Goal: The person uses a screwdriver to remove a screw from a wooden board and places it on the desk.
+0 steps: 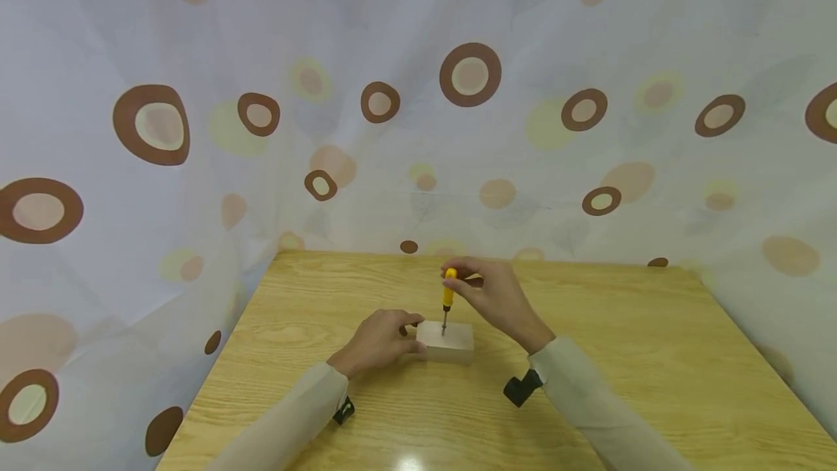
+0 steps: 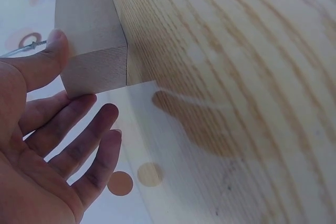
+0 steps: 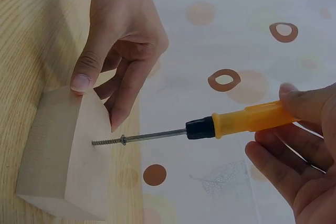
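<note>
A pale wooden block (image 1: pixel 451 353) lies on the table, its left end pinched between the thumb and fingers of my left hand (image 1: pixel 379 341). From the block's upper face stands a threaded screw (image 3: pixel 106 142), with much of its shank showing. My right hand (image 1: pixel 498 300) holds a screwdriver (image 3: pixel 247 120) by its yellow handle, thumb on one side and fingers on the other. The shaft runs in line with the screw, its tip at the screw head. In the left wrist view, the thumb presses one face of the block (image 2: pixel 89 19) while the lower fingers spread loosely.
The light wood-grain table (image 1: pixel 621 355) reaches back to a white cloth (image 1: pixel 418 13) with brown ring patterns, which hangs behind and along both sides. Small black devices sit at the left wrist (image 1: pixel 344 410) and right wrist (image 1: pixel 523 387).
</note>
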### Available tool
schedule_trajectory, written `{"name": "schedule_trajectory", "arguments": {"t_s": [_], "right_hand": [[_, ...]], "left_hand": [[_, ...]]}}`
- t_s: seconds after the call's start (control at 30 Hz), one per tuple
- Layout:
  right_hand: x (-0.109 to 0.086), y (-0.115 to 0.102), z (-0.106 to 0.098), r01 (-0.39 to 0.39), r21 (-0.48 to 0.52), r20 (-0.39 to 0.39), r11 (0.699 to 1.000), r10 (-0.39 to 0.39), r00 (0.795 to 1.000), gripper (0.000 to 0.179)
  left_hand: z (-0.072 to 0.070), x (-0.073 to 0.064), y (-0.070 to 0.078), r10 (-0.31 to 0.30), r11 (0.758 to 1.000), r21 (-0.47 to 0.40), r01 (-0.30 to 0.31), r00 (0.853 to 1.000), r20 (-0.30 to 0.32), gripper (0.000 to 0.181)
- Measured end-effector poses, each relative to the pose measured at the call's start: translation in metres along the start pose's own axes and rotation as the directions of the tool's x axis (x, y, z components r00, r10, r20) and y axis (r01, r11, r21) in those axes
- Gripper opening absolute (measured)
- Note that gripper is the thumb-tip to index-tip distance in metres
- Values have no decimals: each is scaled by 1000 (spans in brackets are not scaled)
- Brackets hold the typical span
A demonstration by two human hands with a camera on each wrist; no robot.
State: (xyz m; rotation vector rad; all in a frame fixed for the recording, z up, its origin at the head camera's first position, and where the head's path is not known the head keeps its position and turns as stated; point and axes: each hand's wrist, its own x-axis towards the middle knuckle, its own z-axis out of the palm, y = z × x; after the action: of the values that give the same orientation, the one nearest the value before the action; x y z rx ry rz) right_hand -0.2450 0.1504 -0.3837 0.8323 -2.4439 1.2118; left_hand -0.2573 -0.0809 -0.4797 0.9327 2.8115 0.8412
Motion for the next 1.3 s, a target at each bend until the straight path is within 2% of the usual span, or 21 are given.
{"name": "schedule_trajectory", "arguments": {"t_s": [0.17, 0.3, 0.4, 0.67, 0.8, 1.1, 1.2, 1.3], "right_hand": [[-2, 0, 4, -12, -3, -54, 1000, 12, 998, 25], [-2, -2, 4, -5, -17, -92, 1000, 3, 996, 23], [-2, -2, 1, 10, -17, -81, 1000, -11, 997, 17], [1, -2, -3, 11, -8, 23, 1000, -11, 1000, 12], [2, -4, 1, 17, -24, 5, 1000, -17, 1000, 14], [-3, -2, 8, 19, -50, -118, 999, -25, 993, 17], [-3, -2, 7, 22, -29, -114, 999, -25, 993, 15], [-1, -4, 5, 18, 0, -64, 1000, -18, 998, 16]], "left_hand": [[1, 0, -1, 3, 1000, -3, -3, 1000, 0, 56], [0, -1, -2, 0, 1000, -20, 0, 1000, 2, 55], [0, -1, -2, -5, 1000, -30, 5, 1000, 7, 55], [0, -1, -3, -9, 999, -30, 9, 1000, 10, 56], [0, -1, -2, -4, 999, -33, 4, 1000, 7, 55], [3, 0, -4, 1, 999, -35, 0, 1000, 10, 57], [3, 0, -6, 7, 999, -34, -7, 1000, 8, 58], [3, 1, -7, 11, 1000, -26, -11, 1000, 4, 58]]}}
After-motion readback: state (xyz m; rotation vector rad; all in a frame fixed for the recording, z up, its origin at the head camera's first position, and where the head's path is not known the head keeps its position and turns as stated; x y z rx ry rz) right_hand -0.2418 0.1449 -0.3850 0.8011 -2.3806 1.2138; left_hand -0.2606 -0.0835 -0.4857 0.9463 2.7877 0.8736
